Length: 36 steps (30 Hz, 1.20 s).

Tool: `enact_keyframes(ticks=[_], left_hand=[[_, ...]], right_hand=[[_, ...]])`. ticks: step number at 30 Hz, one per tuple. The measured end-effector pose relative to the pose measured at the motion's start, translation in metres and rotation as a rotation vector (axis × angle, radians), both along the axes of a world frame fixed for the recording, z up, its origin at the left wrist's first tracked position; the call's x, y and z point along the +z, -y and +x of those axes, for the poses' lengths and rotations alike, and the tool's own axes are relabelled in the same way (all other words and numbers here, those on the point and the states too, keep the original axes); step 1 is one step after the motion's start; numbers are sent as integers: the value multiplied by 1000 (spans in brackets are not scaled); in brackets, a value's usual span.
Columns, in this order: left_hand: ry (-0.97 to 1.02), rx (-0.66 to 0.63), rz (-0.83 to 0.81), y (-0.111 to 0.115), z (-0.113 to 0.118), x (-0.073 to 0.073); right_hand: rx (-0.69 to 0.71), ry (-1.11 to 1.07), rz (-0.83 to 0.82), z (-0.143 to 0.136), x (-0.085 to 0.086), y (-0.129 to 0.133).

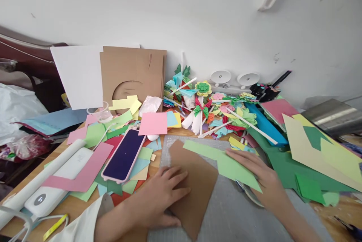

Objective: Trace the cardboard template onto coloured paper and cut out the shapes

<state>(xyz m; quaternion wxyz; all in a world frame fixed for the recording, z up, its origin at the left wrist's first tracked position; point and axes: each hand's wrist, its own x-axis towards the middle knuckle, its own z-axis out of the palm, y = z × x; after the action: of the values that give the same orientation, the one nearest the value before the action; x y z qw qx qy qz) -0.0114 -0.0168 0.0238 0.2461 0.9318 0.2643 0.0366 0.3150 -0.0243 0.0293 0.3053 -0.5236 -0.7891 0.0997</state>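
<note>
My left hand (169, 198) lies with fingers apart on a brown piece of cardboard (198, 181), which rests on the grey cutting mat (223, 211). My right hand (261, 174) is at the right end of a light green paper piece (234, 168), its fingers along the paper's far edge; the thumb is hidden. That paper is stepped in outline, and its left part overlaps the cardboard's top edge. Beneath the right hand, a curved, shiny-edged object (250, 194) shows partly; I cannot make out what it is.
A phone (124, 155), a white power bank (59, 178) and coloured paper scraps crowd the left side. Paper flowers (202, 102) with white sticks are heaped at the back. Cardboard sheets (132, 72) lean on the wall. Green and yellow papers (319, 151) lie at right.
</note>
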Motion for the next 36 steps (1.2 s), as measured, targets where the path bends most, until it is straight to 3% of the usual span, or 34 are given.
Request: enact_keyframes(ticks=[5, 8, 10, 14, 17, 21, 26, 29, 31, 36], left_hand=[[-1, -81, -83, 19, -1, 12], [-29, -134, -140, 28, 1, 16], [-56, -75, -139, 31, -1, 12], [-141, 229, -72, 36, -9, -9], [-114, 393, -69, 40, -13, -22], [3, 488, -164, 40, -11, -22], [163, 653, -330, 33, -3, -15], [237, 702, -421, 33, 0, -16], [226, 705, -390, 35, 2, -16], [165, 662, -260, 43, 6, -10]], right_hand=[[177, 151, 65, -34, -14, -46], [293, 332, 58, -42, -26, -55], [249, 398, 47, -37, -31, -48], [-8, 413, 13, -12, -40, -13], [-65, 480, 11, 1, -46, 14], [-87, 540, 54, 0, -52, 26], [-91, 627, 58, -3, -57, 16], [-119, 684, 119, -3, -60, 12], [-144, 664, 139, -6, -61, 13], [-78, 333, 26, -24, -50, 20]])
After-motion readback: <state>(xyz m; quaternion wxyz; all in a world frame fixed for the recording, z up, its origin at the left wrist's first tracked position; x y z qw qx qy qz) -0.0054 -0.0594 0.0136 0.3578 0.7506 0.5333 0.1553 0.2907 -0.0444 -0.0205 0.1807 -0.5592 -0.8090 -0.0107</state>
